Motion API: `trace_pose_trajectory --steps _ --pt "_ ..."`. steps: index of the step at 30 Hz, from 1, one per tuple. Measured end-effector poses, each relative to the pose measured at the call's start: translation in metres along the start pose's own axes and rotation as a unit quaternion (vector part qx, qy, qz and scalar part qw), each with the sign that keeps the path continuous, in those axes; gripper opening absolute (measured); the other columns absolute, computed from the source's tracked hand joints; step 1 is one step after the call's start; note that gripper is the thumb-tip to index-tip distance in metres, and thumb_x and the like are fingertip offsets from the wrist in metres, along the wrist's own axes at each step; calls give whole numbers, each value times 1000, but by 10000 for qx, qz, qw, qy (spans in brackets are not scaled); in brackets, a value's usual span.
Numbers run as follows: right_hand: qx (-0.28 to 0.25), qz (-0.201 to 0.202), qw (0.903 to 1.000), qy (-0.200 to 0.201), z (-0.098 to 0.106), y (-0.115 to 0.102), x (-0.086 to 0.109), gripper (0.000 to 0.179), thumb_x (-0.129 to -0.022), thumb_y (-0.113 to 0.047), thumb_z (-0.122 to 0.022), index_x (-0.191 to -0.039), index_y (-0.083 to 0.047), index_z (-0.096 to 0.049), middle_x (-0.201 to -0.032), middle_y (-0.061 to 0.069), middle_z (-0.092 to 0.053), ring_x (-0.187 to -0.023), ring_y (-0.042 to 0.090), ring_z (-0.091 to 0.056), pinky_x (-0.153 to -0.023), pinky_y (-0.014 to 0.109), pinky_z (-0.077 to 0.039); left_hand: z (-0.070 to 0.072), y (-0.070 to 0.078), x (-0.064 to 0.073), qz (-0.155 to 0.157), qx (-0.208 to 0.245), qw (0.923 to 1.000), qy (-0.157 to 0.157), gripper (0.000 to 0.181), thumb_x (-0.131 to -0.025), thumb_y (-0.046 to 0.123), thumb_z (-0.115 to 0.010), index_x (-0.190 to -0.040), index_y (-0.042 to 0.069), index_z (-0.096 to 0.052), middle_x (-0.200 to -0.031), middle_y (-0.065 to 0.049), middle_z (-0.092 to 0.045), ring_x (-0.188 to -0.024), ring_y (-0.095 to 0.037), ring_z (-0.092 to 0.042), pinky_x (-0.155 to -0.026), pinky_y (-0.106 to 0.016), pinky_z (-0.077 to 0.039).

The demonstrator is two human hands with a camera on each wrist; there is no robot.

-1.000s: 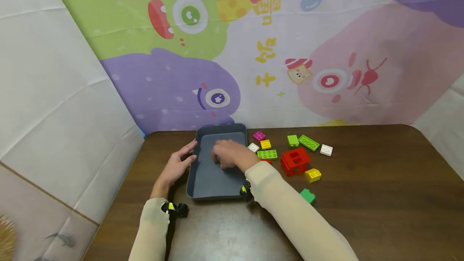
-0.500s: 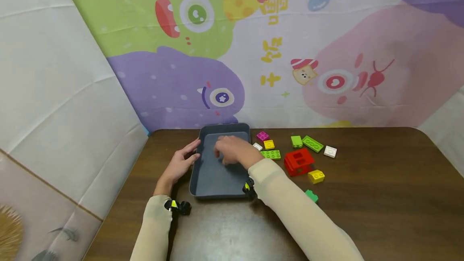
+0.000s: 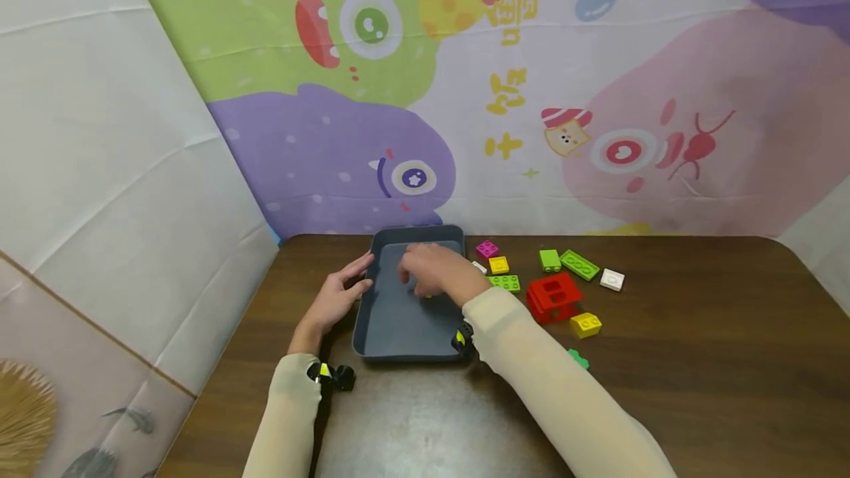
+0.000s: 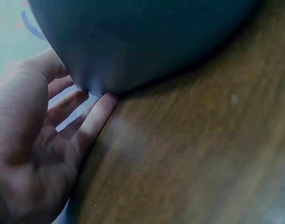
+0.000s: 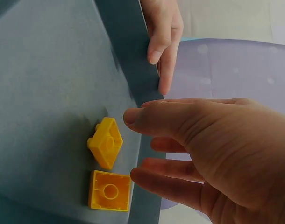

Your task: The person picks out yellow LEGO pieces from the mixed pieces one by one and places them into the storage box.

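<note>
While the left hand (image 3: 334, 299) rests against the near-upright left wall of the dark gray tray (image 3: 401, 330), fingers stretched along its outer side and thumb set a little apart from them, here is the right hand (image 3: 441, 271) at work over the tray floor! Its fingers are bent yet spread, thumb apart from the rest, and the wrist view shows nothing clamped between them. Right by those fingertips, two yellow bricks: a tilted yellow brick (image 5: 105, 143), studs off to one side, and a square yellow brick (image 5: 110, 191) turning its hollow side to the wrist camera. One fingertip comes right up to the square one's edge, though whether it touches, I cannot tell. Both pieces are inside the tray, just beside each other, and from the head only a sliver of yellow peeks out under the palm. Over to the right of the tray, on the brown wooden surface (image 3: 704, 360), what a scatter: a magenta brick (image 3: 488, 248), a flat yellow piece (image 3: 499, 265), a long lime brick (image 3: 506, 283), a red frame (image 3: 554, 297) with a yellow sloped brick (image 3: 586, 325) near its corner, and farther right a white square piece (image 3: 612, 280). Lower down, a green brick (image 3: 578, 358) shows partly past the right sleeve (image 3: 558, 382).
</note>
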State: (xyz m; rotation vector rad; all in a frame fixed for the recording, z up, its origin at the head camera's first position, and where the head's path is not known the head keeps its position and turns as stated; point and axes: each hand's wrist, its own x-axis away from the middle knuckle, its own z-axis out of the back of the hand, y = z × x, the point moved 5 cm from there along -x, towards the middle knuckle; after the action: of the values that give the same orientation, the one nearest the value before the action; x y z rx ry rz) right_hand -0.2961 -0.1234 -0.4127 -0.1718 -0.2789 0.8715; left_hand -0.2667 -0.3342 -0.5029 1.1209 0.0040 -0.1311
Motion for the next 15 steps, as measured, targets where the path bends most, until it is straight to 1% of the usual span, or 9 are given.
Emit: trace_pose_trajectory --steps 3,7,12,15 --pt "-13 22 10000 8 2 -2 0 29 -103 -12 -83 -132 -11 -82 -144 12 -73 -132 32 -68 -122 49 -55 1 1 0 -27 76 10000 -26 58 -114 6 -62 -170 2 -47 -184 -19 -35 -160 -53 -47 -89 -15 -54" --pt "-40 33 10000 10 4 -3 2 30 -103 -12 -83 -133 -10 -82 -143 13 -73 -132 33 -69 -122 50 -55 -1 1 -1 -39 203 9998 -66 57 -114 6 -62 -169 1 -47 -185 -19 -35 -154 -50 -49 -87 -16 -52" --pt "-72 131 9999 30 8 -6 3 31 -103 -11 -83 -133 -8 -81 -144 14 -73 -132 35 -69 -121 51 -55 1 -1 -1 -27 212 9998 -14 57 -114 4 -61 -169 -1 -47 -185 -19 -35 -158 -50 -47 -88 -15 -52" --pt "-51 135 9999 18 9 -8 2 31 -103 -12 -83 -133 -8 -81 -144 15 -73 -131 35 -69 -121 51 -56 2 -1 1 -58 199 9998 -39 57 -115 6 -62 -169 0 -47 -185 -19 -35 -159 -50 -47 -89 -16 -53"
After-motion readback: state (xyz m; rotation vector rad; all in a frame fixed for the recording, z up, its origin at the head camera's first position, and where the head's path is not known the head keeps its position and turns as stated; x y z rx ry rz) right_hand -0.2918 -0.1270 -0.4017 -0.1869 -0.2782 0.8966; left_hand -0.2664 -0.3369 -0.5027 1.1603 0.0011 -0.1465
